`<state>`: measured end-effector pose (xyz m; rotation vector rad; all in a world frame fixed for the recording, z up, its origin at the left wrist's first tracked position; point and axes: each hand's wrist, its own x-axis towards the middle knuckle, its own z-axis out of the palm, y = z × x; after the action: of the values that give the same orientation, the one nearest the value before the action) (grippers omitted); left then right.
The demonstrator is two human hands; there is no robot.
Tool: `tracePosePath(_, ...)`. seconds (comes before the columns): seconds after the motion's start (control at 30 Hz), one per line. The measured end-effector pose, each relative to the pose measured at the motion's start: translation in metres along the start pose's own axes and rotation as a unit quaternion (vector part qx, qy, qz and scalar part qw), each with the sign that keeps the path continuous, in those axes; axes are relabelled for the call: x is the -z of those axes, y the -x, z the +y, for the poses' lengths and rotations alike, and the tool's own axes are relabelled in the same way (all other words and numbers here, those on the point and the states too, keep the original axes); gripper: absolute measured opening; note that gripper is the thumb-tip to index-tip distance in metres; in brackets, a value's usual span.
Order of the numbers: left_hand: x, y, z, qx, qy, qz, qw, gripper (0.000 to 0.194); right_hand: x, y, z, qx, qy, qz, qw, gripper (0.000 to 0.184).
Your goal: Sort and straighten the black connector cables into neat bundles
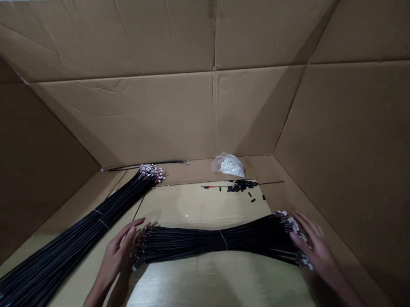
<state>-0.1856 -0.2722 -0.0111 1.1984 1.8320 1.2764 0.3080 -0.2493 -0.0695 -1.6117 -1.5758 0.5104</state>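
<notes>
A tied bundle of black cables (202,240) lies crosswise in front of me, with a thin tie around its middle. White connectors (293,224) cap its right end; small bare-looking tips show at the left end. My left hand (119,249) is beside the left end, fingers stretched out and apart from one another. At the other end, my right hand (312,241) rests against the connectors with fingers spread, thumb on the near side. Neither hand is wrapped around the bundle.
A larger bundle of black cables (88,233) lies diagonally at left, its white connectors at the far end. Loose cables (147,165) lie along the back. A clear bag of white pieces (229,165) sits near several small black pieces (243,185). Cardboard walls (162,119) enclose the table.
</notes>
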Motion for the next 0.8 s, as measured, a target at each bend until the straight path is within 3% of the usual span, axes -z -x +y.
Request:
tracePosePath(0.07, -0.004, 0.005, 0.011, -0.103, -0.07, -0.01, 0.992, 0.047, -0.001, 0.001, -0.02, 0.076, 0.094, -0.068, 0.99, 0.061)
tracePosePath(0.13, -0.022, 0.018, 0.022, -0.2, -0.143, -0.069, 0.967, 0.036, -0.011, 0.003, -0.046, 0.139, 0.167, -0.182, 0.959, 0.067)
tracePosePath(0.23, -0.068, 0.041, 0.031, -0.284, -0.256, -0.206, 0.901, 0.02, -0.037, 0.0, -0.085, 0.204, 0.234, -0.32, 0.895, 0.083)
tracePosePath(0.3, -0.099, 0.05, 0.032, -0.316, -0.318, -0.239, 0.861, 0.03, -0.055, -0.005, -0.104, 0.211, 0.273, -0.376, 0.86, 0.087)
tracePosePath(0.4, -0.132, 0.049, 0.032, -0.336, -0.389, -0.267, 0.815, 0.061, -0.074, -0.015, -0.122, 0.199, 0.331, -0.415, 0.824, 0.082)
tracePosePath(0.57, -0.154, 0.028, 0.038, -0.321, -0.445, -0.369, 0.75, 0.044, -0.086, -0.023, -0.13, 0.216, 0.35, -0.415, 0.812, 0.071)
tracePosePath(0.67, -0.156, 0.015, 0.04, -0.336, -0.42, -0.4, 0.742, 0.049, -0.091, -0.024, -0.129, 0.215, 0.329, -0.415, 0.821, 0.068)
tracePosePath(0.8, -0.153, 0.002, 0.043, -0.322, -0.38, -0.413, 0.763, 0.046, -0.098, -0.028, -0.129, 0.212, 0.305, -0.401, 0.838, 0.052)
